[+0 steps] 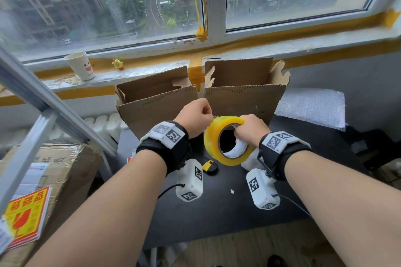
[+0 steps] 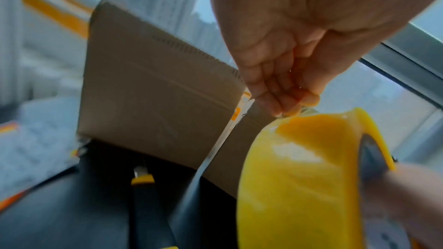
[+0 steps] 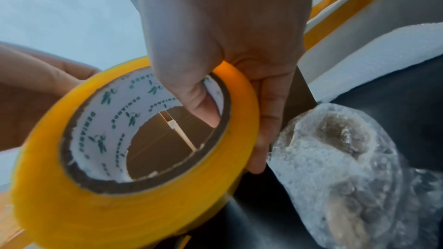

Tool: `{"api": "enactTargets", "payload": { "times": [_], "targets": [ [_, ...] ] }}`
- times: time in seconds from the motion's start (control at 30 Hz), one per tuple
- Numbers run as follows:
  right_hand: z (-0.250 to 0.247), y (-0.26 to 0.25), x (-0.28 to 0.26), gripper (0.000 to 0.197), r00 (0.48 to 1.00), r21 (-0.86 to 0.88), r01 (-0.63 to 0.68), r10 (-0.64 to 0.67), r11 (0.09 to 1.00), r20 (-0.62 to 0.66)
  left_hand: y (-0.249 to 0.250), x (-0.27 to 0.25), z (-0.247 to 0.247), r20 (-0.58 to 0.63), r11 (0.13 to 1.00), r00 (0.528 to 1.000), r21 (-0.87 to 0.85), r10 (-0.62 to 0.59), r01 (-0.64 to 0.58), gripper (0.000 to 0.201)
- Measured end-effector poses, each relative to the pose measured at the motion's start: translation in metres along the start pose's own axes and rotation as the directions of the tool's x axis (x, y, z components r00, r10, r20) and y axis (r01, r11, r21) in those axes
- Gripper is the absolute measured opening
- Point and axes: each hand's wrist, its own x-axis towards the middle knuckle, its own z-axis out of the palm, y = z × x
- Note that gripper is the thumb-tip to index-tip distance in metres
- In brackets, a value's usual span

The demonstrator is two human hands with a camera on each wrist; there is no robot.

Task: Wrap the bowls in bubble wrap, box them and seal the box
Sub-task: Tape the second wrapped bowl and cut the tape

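Note:
My right hand [image 1: 249, 130] [image 3: 227, 82] grips a yellow roll of packing tape [image 1: 225, 141] [image 3: 120, 168] [image 2: 299, 177] above the black table [image 1: 217, 212], thumb inside the core and fingers round the outside. My left hand [image 1: 195, 117] [image 2: 287, 92] pinches the tape's loose end at the top of the roll. A bowl wrapped in bubble wrap [image 3: 340, 168] [image 1: 249, 161] lies on the table just under the roll. Two open cardboard boxes stand behind, one on the left [image 1: 156, 104] [image 2: 155, 92], one on the right [image 1: 243, 97].
A black and yellow utility knife [image 1: 209, 166] [image 2: 143, 186] lies on the table under my left wrist. A sheet of bubble wrap [image 1: 312, 108] lies at the right. A paper cup [image 1: 80, 66] and small toy [image 1: 118, 64] stand on the sill. A taped carton [image 1: 43, 180] sits lower left.

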Motion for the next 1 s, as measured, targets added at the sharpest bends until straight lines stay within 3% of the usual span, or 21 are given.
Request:
{"api": "enactTargets", "payload": {
  "times": [0.1, 0.17, 0.23, 0.3, 0.47, 0.63, 0.8, 1.0],
  "targets": [
    [-0.001, -0.002, -0.002, 0.022, 1.000, 0.049, 0.004, -0.004, 0.999, 0.010, -0.006, 0.000, -0.007, 0.019, 0.979, 0.998, -0.197, -0.058, 0.060, 0.006],
    [0.000, -0.004, -0.004, 0.023, 1.000, 0.066, 0.002, -0.002, 0.998, 0.010, -0.012, 0.001, -0.009, 0.039, 0.961, 0.997, -0.267, -0.062, 0.070, 0.024],
    [0.001, -0.007, -0.005, 0.025, 1.000, 0.068, 0.004, -0.006, 0.998, 0.024, -0.015, 0.000, -0.008, -0.007, 0.974, 0.999, -0.224, -0.037, 0.034, 0.021],
    [0.002, -0.010, -0.006, 0.027, 0.999, 0.066, 0.001, -0.003, 0.998, 0.033, -0.016, 0.000, -0.005, -0.086, 0.985, 0.995, -0.168, -0.044, 0.029, 0.004],
    [0.004, -0.012, -0.009, 0.024, 0.999, 0.042, -0.029, 0.028, 0.999, 0.025, -0.012, 0.000, 0.004, -0.101, 0.995, 0.994, -0.091, -0.052, 0.043, 0.008],
    [0.004, -0.016, -0.010, 0.022, 1.000, 0.016, 0.000, 0.000, 1.000, 0.004, -0.012, -0.001, 0.002, -0.171, 0.988, 0.984, -0.150, -0.050, 0.024, 0.007],
    [0.001, -0.017, -0.014, 0.016, 1.000, 0.012, 0.008, -0.008, 1.000, 0.006, -0.009, -0.004, -0.006, -0.149, 0.964, 0.988, -0.265, -0.046, 0.005, 0.012],
    [0.001, -0.021, -0.016, 0.025, 0.999, 0.027, -0.039, 0.039, 0.999, -0.009, -0.008, -0.007, 0.001, -0.203, 0.972, 0.975, -0.230, -0.089, 0.041, 0.012]
  ]
}}
